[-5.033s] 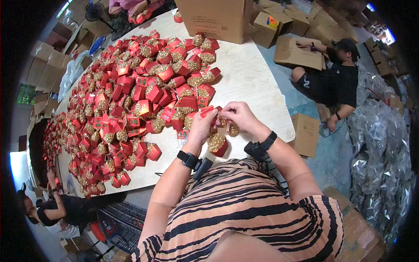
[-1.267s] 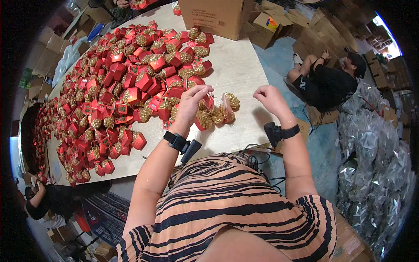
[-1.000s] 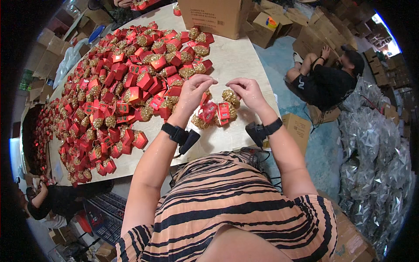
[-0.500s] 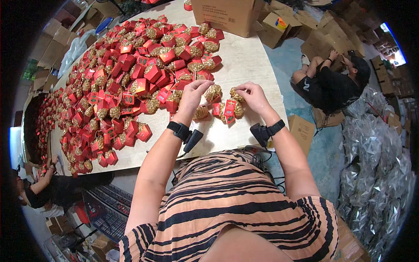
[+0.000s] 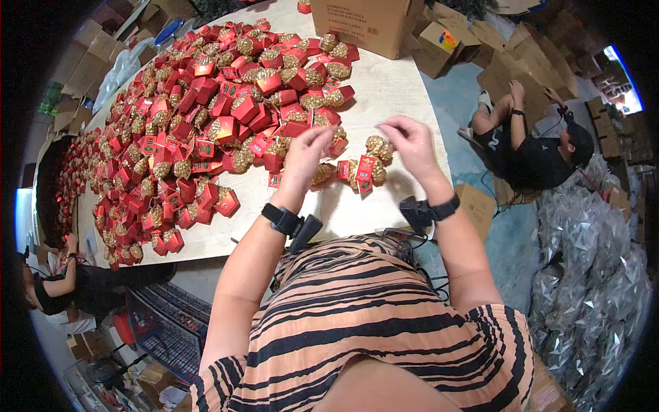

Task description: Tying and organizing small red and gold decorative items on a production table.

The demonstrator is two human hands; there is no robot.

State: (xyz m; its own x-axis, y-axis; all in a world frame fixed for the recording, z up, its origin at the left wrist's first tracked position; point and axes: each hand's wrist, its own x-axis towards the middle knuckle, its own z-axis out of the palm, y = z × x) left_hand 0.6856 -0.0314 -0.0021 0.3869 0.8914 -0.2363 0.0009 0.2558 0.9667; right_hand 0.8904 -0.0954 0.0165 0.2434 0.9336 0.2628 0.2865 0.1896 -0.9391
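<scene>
Several gold pinecone-like ornaments [image 5: 378,147] with a red tag [image 5: 365,173] lie in a small cluster on the pale table [image 5: 391,213] in front of me. My right hand [image 5: 412,145] hovers just above and right of this cluster, its thumb and forefinger pinched; whatever they hold is too fine to make out. To the cluster's left, my left hand [image 5: 307,156] has its fingertips pressed together beside another gold ornament [image 5: 321,174]. What sits in its fingertips is hidden. Both wrists wear black straps with small devices.
A big heap of red-and-gold ornaments [image 5: 206,130] covers the table's left side. At its far edge stands a cardboard box [image 5: 367,27]. One person [image 5: 542,151] sits on the floor at right, near clear plastic wrapping [image 5: 583,275]; another person [image 5: 62,288] is at far left.
My right hand has lifted off the gold ornament and shifted slightly up and right. The left hand stays beside the cluster. The seated person at right has moved their arms.
</scene>
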